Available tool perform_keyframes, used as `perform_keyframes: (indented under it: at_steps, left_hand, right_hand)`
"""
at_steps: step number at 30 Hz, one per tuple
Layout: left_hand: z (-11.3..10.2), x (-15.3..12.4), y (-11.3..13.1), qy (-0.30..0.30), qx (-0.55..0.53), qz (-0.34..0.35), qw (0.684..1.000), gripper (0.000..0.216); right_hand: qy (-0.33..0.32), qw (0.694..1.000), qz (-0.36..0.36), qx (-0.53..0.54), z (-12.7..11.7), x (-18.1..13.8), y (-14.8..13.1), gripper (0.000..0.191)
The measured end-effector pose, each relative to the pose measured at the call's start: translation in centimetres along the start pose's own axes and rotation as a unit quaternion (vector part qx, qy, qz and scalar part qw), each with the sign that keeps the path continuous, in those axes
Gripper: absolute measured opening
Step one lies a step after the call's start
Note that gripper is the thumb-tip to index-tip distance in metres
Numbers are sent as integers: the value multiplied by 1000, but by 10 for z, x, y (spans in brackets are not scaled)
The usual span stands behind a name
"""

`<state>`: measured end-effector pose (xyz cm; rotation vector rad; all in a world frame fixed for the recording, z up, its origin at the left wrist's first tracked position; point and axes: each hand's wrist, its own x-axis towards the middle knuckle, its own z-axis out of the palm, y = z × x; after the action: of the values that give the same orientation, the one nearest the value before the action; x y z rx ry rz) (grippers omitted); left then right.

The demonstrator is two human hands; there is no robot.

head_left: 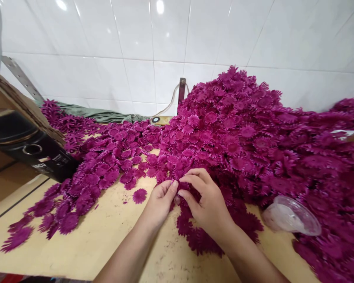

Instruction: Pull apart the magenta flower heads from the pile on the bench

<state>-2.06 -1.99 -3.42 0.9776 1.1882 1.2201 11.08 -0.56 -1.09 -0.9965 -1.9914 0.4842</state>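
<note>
At the front of the heap, both of my hands meet over a small magenta flower piece, largely hidden by the fingers. My left hand is closed, pinching it between thumb and forefinger. Curled around its other side is my right hand, thumb and forefinger at the piece with a small gap between their tips. A single magenta flower piece lies flat on the board left of my left hand. Below my right hand, darker flower pieces lie in a loose patch.
A tall pile of magenta flower pieces rises against the tiled wall. More flower pieces spread leftward. A clear plastic cup lies tilted at right. A black bottle leans by a cardboard box at left.
</note>
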Motion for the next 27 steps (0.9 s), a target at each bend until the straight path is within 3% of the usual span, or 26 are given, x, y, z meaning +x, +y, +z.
perform_keyframes:
  at_steps: [5, 7, 10, 13, 16, 20, 24, 27]
  left_hand:
    - [-2, -2, -7, -11, 46, 9, 999, 39]
    - [-1, -4, -8, -20, 55, 14, 998, 37]
    - [0, -9, -4, -37, 55, 20, 998, 38]
    - [-1, -12, 1, -26, 58, 28, 998, 41]
    - [-4, -10, 0, -9, 54, -6, 999, 43]
    - [-4, -3, -3, 8, 6, -8, 1000, 44]
    - [-1, 0, -4, 11, -13, -7, 1000, 44]
    - [-1, -2, -4, 9, 11, -14, 1000, 45]
  right_hand:
    - [-64, 997, 32, -12, 6, 0, 7, 16]
    - [-53, 997, 50, -32, 8, 3, 10, 15]
    - [38, 995, 68, -64, 2, 13, 20, 16]
    - [169, 971, 115, -126, -16, 26, 37, 12]
    - [205, 959, 101, -169, -33, 31, 48, 7]
    - [98, 986, 28, -131, -30, 20, 27, 15]
    - [-64, 994, 86, 11, -9, 9, 1, 10]
    - [-86, 987, 117, 62, -1, 7, -1, 11]
